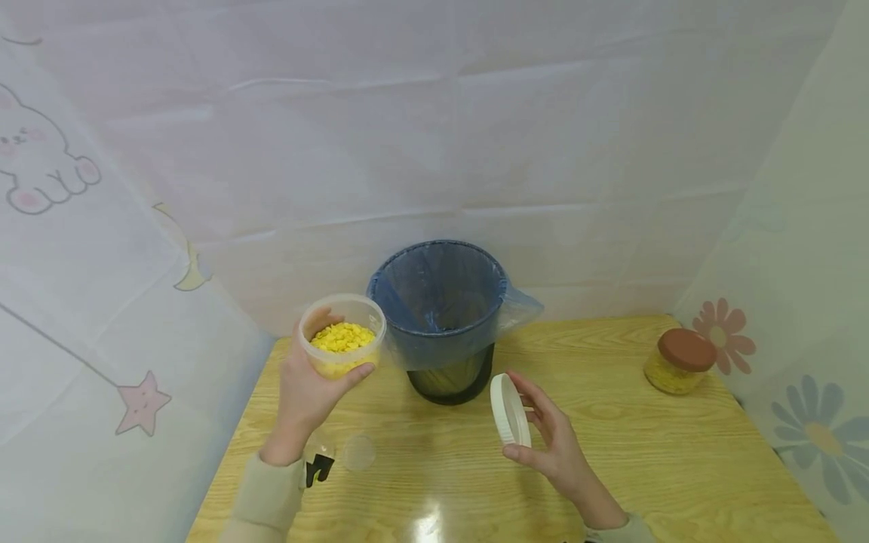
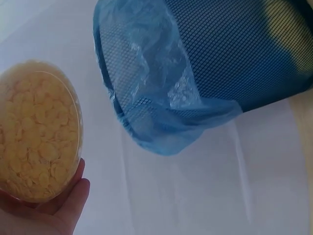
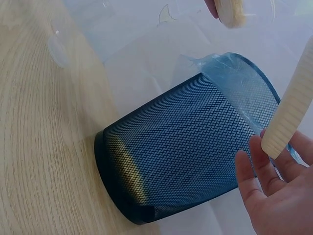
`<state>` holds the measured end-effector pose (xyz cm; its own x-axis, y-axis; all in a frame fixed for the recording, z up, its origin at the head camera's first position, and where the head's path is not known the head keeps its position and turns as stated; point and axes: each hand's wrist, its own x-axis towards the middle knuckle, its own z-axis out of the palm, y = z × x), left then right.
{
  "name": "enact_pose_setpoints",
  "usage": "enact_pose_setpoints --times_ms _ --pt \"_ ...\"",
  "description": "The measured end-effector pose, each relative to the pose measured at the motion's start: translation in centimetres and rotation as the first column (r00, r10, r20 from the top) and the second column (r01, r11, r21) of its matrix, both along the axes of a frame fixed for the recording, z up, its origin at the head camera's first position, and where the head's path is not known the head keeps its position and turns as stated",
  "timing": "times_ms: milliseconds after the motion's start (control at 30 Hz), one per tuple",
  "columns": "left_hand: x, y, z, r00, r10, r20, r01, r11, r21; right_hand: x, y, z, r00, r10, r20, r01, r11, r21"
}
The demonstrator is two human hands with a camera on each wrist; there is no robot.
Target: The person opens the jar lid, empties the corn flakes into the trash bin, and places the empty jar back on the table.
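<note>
My left hand [image 1: 308, 396] grips a clear round plastic tub [image 1: 353, 308] from its left side, thumb across the front. Yellow flakes [image 1: 342, 337] fill its lower part, and the top is uncovered. In the left wrist view the flakes [image 2: 39, 132] show through the tub. Between the fingers and thumb of my right hand [image 1: 555, 449], a white ribbed lid [image 1: 505, 411] stands on edge. A black mesh wastebasket [image 3: 181, 132] lined with a blue plastic bag [image 1: 441, 353] stands between the hands. The tub is held close to the basket's left rim.
At the table's right edge sits a jar [image 1: 668, 375] of yellow contents with a brown lid [image 1: 687, 349]. A thin clear disc [image 1: 359, 452] and a small black piece [image 1: 319, 469] lie near the left wrist. Patterned sheets hang behind and beside the wooden table [image 1: 577, 362].
</note>
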<state>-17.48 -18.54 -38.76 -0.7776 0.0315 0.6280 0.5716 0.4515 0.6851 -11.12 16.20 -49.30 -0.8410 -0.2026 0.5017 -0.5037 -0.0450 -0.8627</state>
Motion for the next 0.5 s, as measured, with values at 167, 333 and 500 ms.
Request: enact_pose_setpoints --times_ms 167,333,500 --pt "-0.7 -0.7 0.4 0.999 0.039 -0.008 -0.039 0.998 -0.04 -0.1 0.0 0.0 1.0 -0.003 0.006 0.003 1.0 0.005" --pt "-1.1 -1.3 0.8 0.997 0.082 0.013 -0.082 0.995 -0.051 -0.1 0.1 -0.1 1.0 -0.007 0.006 0.006 1.0 0.012" --pt "-1.7 -1.5 1.6 0.996 0.091 0.011 -0.09 0.994 -0.064 -0.1 0.2 -0.2 1.0 0.0 0.011 0.0 1.0 0.008"
